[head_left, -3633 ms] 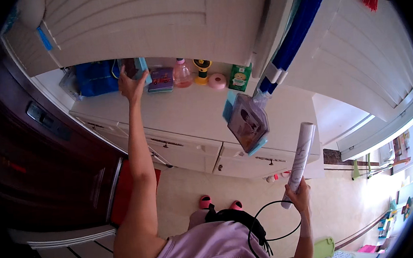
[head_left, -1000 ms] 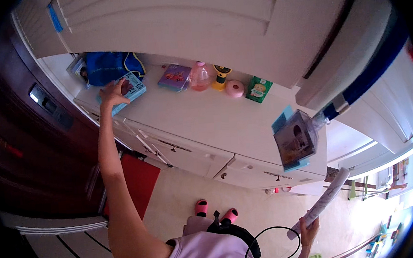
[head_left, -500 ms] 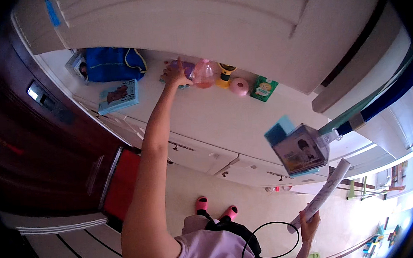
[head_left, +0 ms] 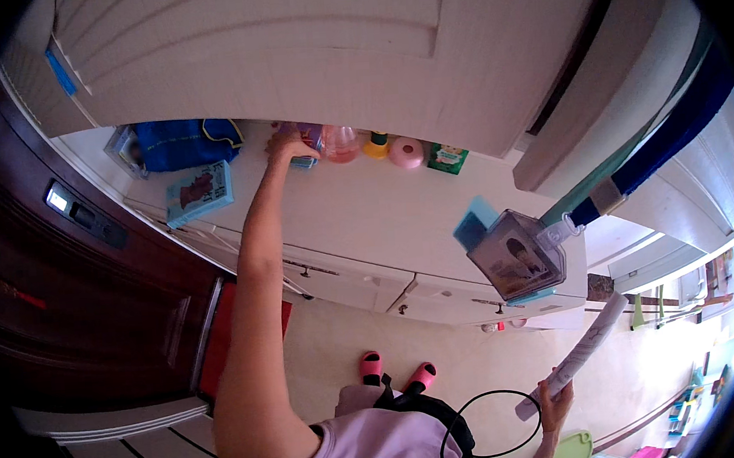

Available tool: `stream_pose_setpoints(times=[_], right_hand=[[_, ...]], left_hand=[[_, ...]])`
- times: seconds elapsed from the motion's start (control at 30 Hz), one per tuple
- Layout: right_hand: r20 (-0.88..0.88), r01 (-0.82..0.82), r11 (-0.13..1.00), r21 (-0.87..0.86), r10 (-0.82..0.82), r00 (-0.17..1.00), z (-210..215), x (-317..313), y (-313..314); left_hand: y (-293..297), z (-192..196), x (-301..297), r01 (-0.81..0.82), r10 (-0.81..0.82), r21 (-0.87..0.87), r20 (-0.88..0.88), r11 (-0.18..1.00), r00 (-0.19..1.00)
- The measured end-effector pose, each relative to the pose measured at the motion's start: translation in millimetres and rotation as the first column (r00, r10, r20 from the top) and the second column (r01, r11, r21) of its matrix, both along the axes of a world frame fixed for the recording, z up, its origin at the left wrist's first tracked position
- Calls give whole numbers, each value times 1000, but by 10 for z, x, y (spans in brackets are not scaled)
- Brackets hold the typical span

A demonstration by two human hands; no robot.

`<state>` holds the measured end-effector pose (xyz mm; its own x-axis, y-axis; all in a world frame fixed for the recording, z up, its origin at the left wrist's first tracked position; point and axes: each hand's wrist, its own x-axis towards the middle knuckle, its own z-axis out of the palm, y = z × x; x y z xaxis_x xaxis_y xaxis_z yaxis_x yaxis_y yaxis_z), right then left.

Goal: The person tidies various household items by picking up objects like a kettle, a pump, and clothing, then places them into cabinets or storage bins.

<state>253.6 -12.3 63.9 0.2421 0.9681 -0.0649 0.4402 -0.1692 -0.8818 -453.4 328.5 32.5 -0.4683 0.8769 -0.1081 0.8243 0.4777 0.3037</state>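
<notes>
My left hand (head_left: 287,147) reaches far across the white counter (head_left: 366,220), its fingers curled over a small flat purple-and-blue packet (head_left: 308,136) by the wall. A pink bottle (head_left: 341,143) stands just right of that packet. A light blue box (head_left: 200,192) lies flat on the counter to the left of my arm. Down by my side, my right hand (head_left: 554,403) holds a rolled white paper (head_left: 577,354) that points up and to the right.
A blue bag (head_left: 180,142) sits at the counter's back left. Right of the bottle are a yellow-capped item (head_left: 376,146), a pink tape roll (head_left: 406,152) and a green packet (head_left: 448,158). A clear plastic box (head_left: 515,255) stands at the counter's near edge. A dark red door (head_left: 64,276) is at the left.
My left hand let go of the light blue box, which now lies on the counter, and moved right to the flat packet beside the pink bottle. The rolled paper stays in my right hand.
</notes>
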Motion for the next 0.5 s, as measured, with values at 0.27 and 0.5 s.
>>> stream_pose_setpoints(times=[0.27, 0.5], right_hand=[[111, -66, 998, -19, 67, 992, 113, -154, 55], [-13, 57, 996, 71, -56, 998, -136, 92, -192]], left_hand=[[75, 62, -19, -259, 260, -38, 6, 965, 966], [-189, 91, 66, -177, 166, 137, 85, 975, 982]])
